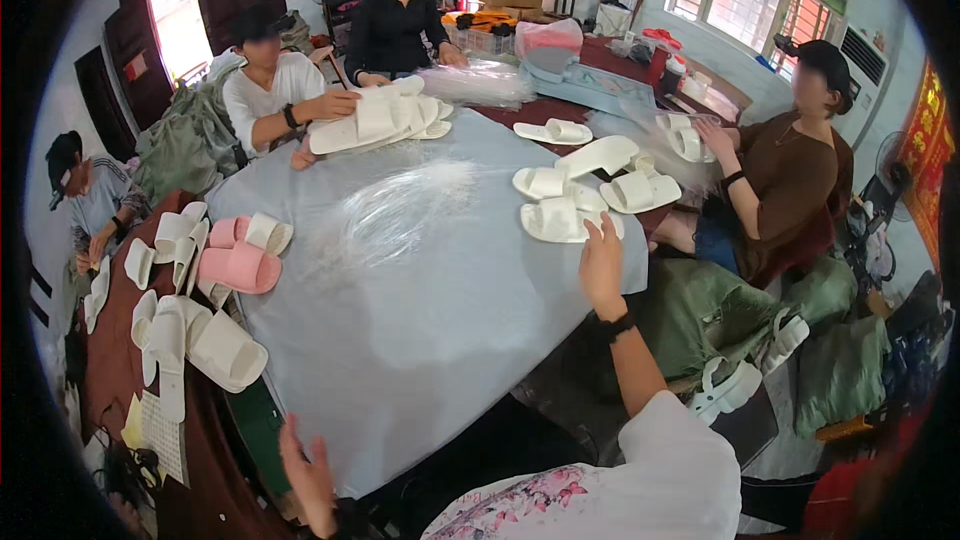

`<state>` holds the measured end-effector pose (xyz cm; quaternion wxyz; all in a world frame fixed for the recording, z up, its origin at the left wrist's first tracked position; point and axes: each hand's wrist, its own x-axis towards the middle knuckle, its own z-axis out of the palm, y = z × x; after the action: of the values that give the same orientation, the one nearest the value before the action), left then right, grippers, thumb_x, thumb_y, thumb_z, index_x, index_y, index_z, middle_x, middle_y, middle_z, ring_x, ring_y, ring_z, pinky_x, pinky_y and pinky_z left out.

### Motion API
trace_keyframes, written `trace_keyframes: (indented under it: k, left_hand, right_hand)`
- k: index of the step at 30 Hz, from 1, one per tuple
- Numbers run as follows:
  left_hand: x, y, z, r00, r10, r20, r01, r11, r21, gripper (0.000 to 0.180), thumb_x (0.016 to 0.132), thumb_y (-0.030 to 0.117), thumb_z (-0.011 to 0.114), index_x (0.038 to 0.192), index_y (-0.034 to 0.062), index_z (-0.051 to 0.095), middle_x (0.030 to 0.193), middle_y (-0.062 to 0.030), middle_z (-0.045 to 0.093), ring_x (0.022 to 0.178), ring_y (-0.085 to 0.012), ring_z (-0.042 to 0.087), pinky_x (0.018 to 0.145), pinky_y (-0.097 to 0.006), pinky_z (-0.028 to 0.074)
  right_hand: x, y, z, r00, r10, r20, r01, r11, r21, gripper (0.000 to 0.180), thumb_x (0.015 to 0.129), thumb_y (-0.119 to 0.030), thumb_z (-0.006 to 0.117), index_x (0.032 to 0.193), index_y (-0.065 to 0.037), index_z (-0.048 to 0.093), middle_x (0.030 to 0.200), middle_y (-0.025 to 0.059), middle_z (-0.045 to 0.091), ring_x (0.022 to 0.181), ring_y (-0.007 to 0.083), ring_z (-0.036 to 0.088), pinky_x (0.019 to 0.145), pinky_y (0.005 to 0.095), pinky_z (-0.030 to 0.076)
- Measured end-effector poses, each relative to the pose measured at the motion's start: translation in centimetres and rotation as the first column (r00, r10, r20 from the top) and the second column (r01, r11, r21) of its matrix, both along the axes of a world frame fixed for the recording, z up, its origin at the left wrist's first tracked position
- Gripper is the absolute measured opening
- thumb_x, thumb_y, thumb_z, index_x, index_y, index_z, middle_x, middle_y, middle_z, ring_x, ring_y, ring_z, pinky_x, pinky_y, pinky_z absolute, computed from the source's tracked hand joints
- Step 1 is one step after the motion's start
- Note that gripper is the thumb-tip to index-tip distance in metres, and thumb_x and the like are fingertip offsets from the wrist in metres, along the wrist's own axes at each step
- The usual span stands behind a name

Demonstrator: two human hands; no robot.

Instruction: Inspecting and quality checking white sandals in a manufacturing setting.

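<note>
My right hand (603, 265) reaches out over the grey-covered table (420, 310), fingers spread, touching the near edge of a cream slipper (560, 221) in a cluster of cream slippers (590, 185). It holds nothing. My left hand (308, 480) hovers open at the table's near edge, low in the view, and is empty too. A sheet of clear plastic bags (400, 205) lies in the middle of the table.
Pink slippers (240, 265) and more cream ones (200, 340) sit at the left. Three other people sit around the table handling slippers; one at the far left sits lower. Green sacks (720, 310) with slippers lie at the right. Boxes stand at the back.
</note>
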<state>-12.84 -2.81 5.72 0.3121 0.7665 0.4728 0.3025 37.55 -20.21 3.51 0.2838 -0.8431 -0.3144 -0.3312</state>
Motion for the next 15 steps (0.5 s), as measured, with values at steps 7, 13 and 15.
trace_keyframes:
  k: [7,13,15]
  left_hand:
    - [-7.8,16.9,2.6,0.805,0.525,-0.277,-0.281,0.748,0.601,0.082,0.078,0.030,0.066,0.140,0.0025,0.020,0.138,-0.0300,0.026,0.129,-0.0425,0.025,0.106,-0.045,0.024]
    - [-13.7,26.1,0.1,0.643,0.381,-0.664,-0.283,0.924,0.256,0.104,0.066,0.046,0.073,0.137,-0.0062,0.019,0.137,-0.0297,0.028,0.129,-0.0430,0.022,0.103,-0.047,0.027]
    - [-14.9,26.8,-1.5,0.592,0.522,-0.614,-0.159,0.823,0.546,0.072,0.079,0.038,0.062,0.126,-0.0065,0.032,0.120,-0.0267,0.043,0.114,-0.0373,0.038,0.097,-0.043,0.032]
  right_hand:
    - [-11.0,2.4,-5.3,0.704,0.608,-0.368,-0.537,0.794,0.284,0.028,0.080,-0.004,0.053,0.108,-0.007,0.056,0.115,0.0137,0.056,0.102,0.0332,0.053,0.087,0.0405,0.043]
    - [-15.8,4.1,-7.3,0.849,0.486,-0.208,-0.496,0.868,0.003,0.024,0.081,-0.009,0.055,0.105,-0.010,0.058,0.116,0.0046,0.055,0.102,0.0259,0.052,0.086,0.0381,0.040]
    - [-15.9,3.8,-7.1,0.828,0.481,-0.287,-0.491,0.870,0.041,0.023,0.081,-0.010,0.054,0.104,-0.011,0.059,0.117,0.0035,0.054,0.104,0.0250,0.050,0.088,0.0389,0.038]
